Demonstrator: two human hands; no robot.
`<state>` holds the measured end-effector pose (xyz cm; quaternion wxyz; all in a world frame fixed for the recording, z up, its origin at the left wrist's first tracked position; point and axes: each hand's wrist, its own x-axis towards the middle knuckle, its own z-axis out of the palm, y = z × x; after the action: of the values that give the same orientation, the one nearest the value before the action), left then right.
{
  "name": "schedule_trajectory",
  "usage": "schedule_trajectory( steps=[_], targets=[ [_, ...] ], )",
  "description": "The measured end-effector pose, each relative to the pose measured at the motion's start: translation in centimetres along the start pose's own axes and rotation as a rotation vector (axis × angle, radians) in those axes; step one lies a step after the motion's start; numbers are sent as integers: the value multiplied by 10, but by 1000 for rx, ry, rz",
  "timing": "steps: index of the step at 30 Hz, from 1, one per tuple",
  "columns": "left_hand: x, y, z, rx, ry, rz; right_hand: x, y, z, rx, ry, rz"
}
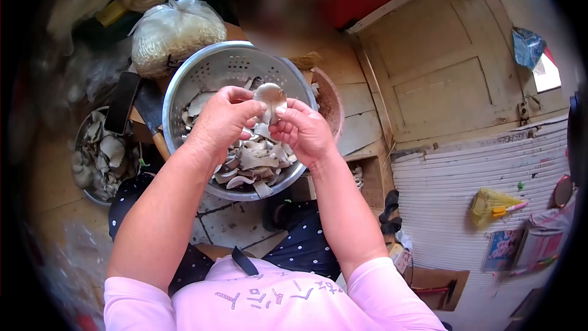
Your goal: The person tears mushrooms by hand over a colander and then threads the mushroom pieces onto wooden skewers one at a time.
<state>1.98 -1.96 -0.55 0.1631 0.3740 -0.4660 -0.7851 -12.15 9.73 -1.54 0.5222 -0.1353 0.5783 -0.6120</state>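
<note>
Between my two hands is an oyster mushroom (270, 96) with a pale grey cap, held above a metal colander. My left hand (228, 117) pinches its left edge with thumb and fingers. On the other side, my right hand (304, 132) grips its lower right edge, thumb on top. Below them the perforated colander (177, 95) holds many torn mushroom pieces (256, 162), grey and white.
At the left stands a bowl of whole mushrooms (105, 153). A cleaver (150, 110) with a wooden handle and a dark phone-like object (122, 103) lie beside the colander. Behind sits a tied plastic bag (177, 35). A pinkish basin (329, 101) is partly hidden at right.
</note>
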Motion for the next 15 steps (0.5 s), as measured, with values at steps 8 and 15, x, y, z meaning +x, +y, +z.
schedule_trajectory(
  steps=[8,15],
  targets=[
    [13,0,-1,-227,-8,47,-14,-12,-7,72,-14,-88],
    [19,3,5,-248,9,63,-7,-19,-12,31,47,-149]
  ],
)
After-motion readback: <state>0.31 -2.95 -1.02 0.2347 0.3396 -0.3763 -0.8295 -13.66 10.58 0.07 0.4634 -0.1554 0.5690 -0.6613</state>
